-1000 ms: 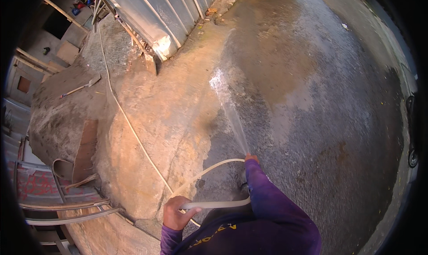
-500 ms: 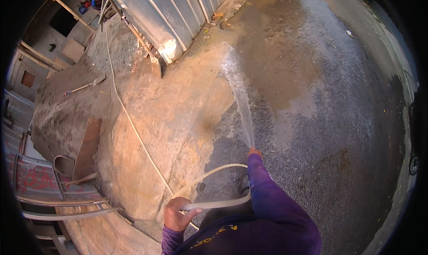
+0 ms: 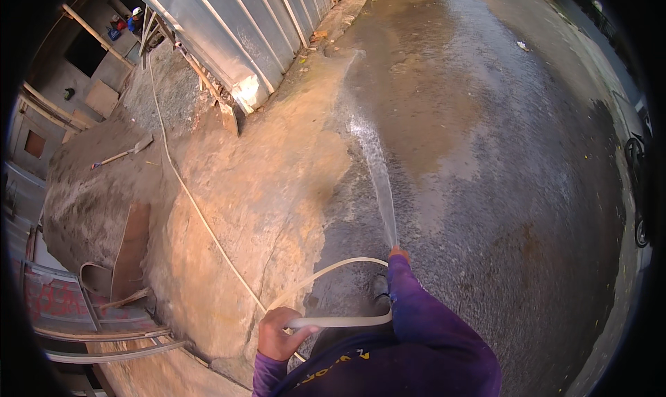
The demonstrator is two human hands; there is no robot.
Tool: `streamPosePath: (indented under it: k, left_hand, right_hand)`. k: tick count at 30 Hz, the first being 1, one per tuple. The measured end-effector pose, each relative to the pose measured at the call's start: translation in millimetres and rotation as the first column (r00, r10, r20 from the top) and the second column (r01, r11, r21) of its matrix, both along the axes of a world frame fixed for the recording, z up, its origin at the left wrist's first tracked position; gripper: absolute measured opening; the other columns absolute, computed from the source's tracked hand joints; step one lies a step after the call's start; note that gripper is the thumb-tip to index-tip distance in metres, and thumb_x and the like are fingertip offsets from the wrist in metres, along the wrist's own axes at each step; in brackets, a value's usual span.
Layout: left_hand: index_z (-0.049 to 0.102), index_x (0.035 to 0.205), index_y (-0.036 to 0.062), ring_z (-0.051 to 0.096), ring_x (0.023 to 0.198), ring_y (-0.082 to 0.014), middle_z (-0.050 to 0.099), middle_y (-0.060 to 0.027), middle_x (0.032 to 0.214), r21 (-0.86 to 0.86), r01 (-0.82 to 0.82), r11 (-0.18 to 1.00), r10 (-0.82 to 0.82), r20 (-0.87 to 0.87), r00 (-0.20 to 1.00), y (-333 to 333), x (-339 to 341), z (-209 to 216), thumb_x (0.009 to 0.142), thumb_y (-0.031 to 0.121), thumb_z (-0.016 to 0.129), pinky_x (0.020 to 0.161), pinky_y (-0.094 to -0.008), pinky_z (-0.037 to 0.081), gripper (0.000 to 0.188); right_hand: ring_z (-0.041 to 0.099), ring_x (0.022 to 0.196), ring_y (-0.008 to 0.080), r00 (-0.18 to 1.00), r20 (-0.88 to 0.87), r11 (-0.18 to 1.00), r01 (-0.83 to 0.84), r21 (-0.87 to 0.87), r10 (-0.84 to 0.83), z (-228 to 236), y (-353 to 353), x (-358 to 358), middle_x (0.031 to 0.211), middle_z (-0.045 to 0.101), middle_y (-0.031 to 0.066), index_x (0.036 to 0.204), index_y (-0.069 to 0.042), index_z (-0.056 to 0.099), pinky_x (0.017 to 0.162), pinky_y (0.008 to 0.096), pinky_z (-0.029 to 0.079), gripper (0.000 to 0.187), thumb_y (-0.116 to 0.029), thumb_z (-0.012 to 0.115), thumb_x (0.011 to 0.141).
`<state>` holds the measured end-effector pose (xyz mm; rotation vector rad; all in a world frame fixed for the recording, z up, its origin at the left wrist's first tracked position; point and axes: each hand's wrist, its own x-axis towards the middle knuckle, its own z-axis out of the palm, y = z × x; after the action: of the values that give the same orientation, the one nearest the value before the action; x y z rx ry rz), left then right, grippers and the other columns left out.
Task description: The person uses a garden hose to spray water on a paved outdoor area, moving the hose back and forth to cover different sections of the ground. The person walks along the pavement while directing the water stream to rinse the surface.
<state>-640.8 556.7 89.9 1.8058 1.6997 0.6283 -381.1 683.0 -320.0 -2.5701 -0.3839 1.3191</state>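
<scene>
A pale, cream-coloured hose (image 3: pixel 345 322) loops in front of my body. My left hand (image 3: pixel 279 334), low and left of centre, is wrapped around one stretch of it, thumb on the near side. My right arm, in a purple sleeve, reaches forward. At its end my right hand (image 3: pixel 398 252) is closed at the hose's outlet, though the sleeve and the hand itself hide the outlet. A white jet of water (image 3: pixel 375 162) shoots forward from that hand onto the wet asphalt (image 3: pixel 472 258), near the border with the tan concrete.
The hose's long run crosses the tan concrete (image 3: pixel 236 196) toward the upper left. A corrugated metal fence (image 3: pixel 243 29) stands ahead. Leftward lie a shovel (image 3: pixel 125 152), a sand heap (image 3: pixel 90 196) and a leaning board (image 3: pixel 130 251). A person (image 3: pixel 137 21) is far off, upper left.
The view has shifted slightly, and my right hand sits a little lower in it. The jet lands nearer than before. Both hands keep their hold on the hose.
</scene>
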Motion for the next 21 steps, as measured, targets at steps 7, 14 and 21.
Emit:
streamPosePath:
  k: [7, 14, 21]
  left_hand:
    - [0.069, 0.075, 0.001, 0.063, 0.067, -0.0317, 0.065, -0.0128, 0.072, 0.009, 0.021, 1.0, -0.021, 0.001, 1.0, -6.2, -3.1, 2.5, 0.068, 0.024, 0.089, 0.064, -0.0379, 0.047, 0.031]
    - [0.069, 0.075, -0.0003, 0.063, 0.066, -0.0305, 0.064, -0.0136, 0.07, 0.017, 0.042, 0.999, -0.041, -0.015, 0.999, -16.6, -10.9, 2.8, 0.066, 0.021, 0.089, 0.063, -0.0376, 0.047, 0.031]
    - [0.069, 0.075, -0.0008, 0.064, 0.067, -0.0297, 0.065, -0.0136, 0.071, 0.009, 0.047, 0.999, -0.048, 0.028, 0.998, -30.2, -16.8, 4.6, 0.067, 0.022, 0.088, 0.064, -0.0372, 0.048, 0.031]
  right_hand:
    - [0.061, 0.117, 0.0418, 0.998, 0.038, 0.996, -0.053, 0.067, 0.05, 15.3, 17.3, 9.4, 0.124, 0.065, 0.0256, 0.12, 0.002, 0.067, 0.101, 0.05, 0.046, 0.059, -0.049, 0.052, 0.093]
    - [0.06, 0.116, 0.0435, 1.0, 0.024, 0.992, -0.004, 0.129, 0.001, 33.7, 17.9, 8.8, 0.125, 0.063, 0.0277, 0.122, 0.003, 0.065, 0.102, 0.0507, 0.046, 0.06, -0.048, 0.053, 0.092]
    - [0.061, 0.115, 0.0431, 0.997, 0.072, 0.991, 0.029, 0.133, -0.039, 26.2, -0.4, 2.8, 0.119, 0.066, 0.0279, 0.117, 0.003, 0.066, 0.1, 0.0497, 0.047, 0.056, -0.045, 0.056, 0.091]
